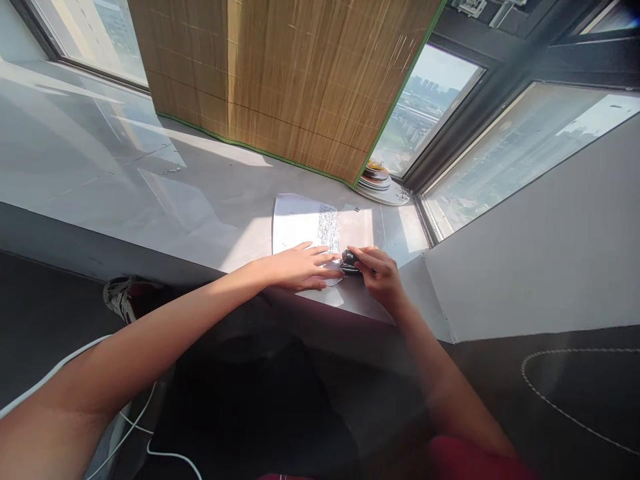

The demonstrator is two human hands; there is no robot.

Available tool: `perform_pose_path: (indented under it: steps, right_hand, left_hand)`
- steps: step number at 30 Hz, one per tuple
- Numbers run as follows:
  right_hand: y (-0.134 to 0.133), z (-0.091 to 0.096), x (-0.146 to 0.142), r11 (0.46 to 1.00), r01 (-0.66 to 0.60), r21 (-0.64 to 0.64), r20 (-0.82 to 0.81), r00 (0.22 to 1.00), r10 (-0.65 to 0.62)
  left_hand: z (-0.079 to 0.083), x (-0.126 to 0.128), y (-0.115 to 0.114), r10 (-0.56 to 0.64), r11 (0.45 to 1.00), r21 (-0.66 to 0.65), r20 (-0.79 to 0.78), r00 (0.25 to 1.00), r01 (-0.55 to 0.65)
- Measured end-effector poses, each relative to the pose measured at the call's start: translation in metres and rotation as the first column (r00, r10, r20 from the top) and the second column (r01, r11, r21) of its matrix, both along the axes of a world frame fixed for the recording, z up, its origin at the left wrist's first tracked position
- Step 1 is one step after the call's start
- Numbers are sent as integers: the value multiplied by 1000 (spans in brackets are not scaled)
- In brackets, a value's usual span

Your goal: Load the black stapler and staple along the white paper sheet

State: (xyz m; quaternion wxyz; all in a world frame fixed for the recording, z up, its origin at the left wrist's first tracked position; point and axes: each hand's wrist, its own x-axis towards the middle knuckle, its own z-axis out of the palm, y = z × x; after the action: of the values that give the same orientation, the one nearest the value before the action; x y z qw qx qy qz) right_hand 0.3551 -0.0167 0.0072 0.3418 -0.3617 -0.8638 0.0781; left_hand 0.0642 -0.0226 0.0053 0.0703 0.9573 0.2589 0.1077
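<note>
A sheet of paper (295, 220) with dense dark writing along its right side lies on the white windowsill. My left hand (305, 267) rests flat on the lower part of this sheet, its fingers stretched toward the right edge. At that edge sits a small black stapler (349, 257), and my right hand (379, 270) has its fingers closed around it. The stapler's jaws meet the paper's edge beside my left fingertips; whether the paper is between them I cannot tell. Part of the stapler is hidden by my right fingers.
A bamboo blind (290, 73) hangs behind the sill. Several stacked round plates or discs (383, 190) stand in the corner by the window. A white wall (540, 233) closes the right side. A shoe (120, 298) and white cables (173, 455) are below the ledge.
</note>
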Motion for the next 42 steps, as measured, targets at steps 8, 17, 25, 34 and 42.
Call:
perform_pose_path:
  steps: [8,17,25,34,42]
  right_hand:
    - [-8,-3,-6,993,114,41,81,990,-118]
    - [-12,1,-11,989,139,44,205,968,-145]
    - [-11,9,-20,992,96,81,478,870,-124]
    - [-2,5,35,920,387,57,173,904,-391]
    - [29,13,-105,941,319,-113,-42,945,-325]
  left_hand:
    - [-4,-1,1,5,1000,22,17,1000,-6]
    - [-3,0,0,15,999,31,-24,1000,-14]
    - [1,-1,0,21,999,-25,37,999,-21]
    - [3,-5,1,7,1000,-30,79,997,-4]
    - [14,-28,11,364,860,232,346,865,-454]
